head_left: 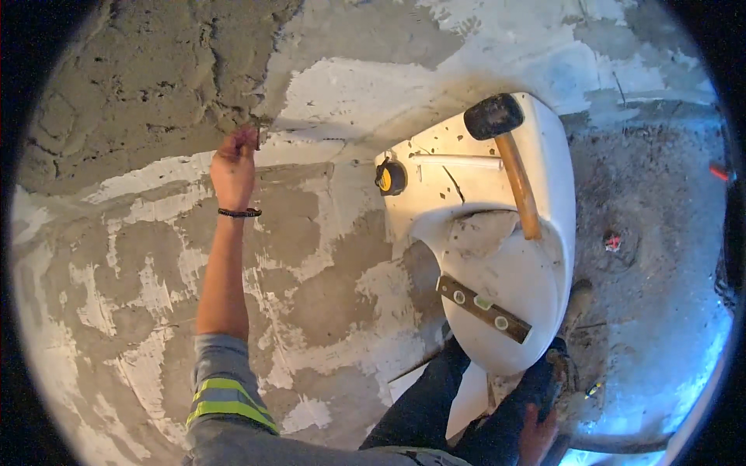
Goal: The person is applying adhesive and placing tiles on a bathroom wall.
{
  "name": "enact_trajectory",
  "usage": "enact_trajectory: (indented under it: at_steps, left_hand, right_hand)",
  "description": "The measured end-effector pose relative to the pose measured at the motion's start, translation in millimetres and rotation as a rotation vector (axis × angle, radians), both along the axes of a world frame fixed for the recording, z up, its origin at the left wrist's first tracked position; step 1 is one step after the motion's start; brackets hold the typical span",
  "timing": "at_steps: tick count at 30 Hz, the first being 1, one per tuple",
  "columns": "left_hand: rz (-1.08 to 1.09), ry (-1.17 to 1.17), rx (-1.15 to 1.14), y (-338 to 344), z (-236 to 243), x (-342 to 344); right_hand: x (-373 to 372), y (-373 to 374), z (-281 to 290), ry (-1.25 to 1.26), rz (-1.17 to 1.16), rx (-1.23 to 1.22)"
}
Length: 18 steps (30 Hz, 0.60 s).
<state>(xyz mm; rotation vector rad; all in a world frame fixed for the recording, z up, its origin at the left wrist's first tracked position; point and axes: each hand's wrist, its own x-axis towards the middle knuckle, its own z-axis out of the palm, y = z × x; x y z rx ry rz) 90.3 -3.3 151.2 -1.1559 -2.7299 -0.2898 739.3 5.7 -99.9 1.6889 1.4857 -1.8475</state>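
Observation:
My left hand (236,155) is raised at the wall, along the lower edge of a rough grey mortar patch (171,62), fingers pinched round something small that I cannot make out. My right hand (535,435) is low beside my dark-trousered leg; its finger shape is unclear. Right of my left hand stands a white ceramic toilet (497,326). On it lie a black-headed mallet (517,179) with a wooden handle, a yellow-and-black tape measure (388,178), a white rod (454,161) and a short spirit level (483,308).
The plastered wall (311,295) has patchy white and grey areas. At the right is a dusty grey floor (637,326) with a small red fitting (612,242), a small yellow item (595,389) and a red object (719,171) near the rim. My legs (412,404) straddle the toilet's lower end.

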Motion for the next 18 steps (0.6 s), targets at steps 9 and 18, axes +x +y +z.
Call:
enact_trajectory:
  at_steps: [9,18]
  left_hand:
    - [-0.007,0.211,-0.001,14,-14,14]
    - [0.039,0.254,-0.089,21,-10,24]
  right_hand:
    - [31,-19,-25,-0.068,-0.076,-0.059]
    - [-4,-9,-9,0.089,-0.133,0.103]
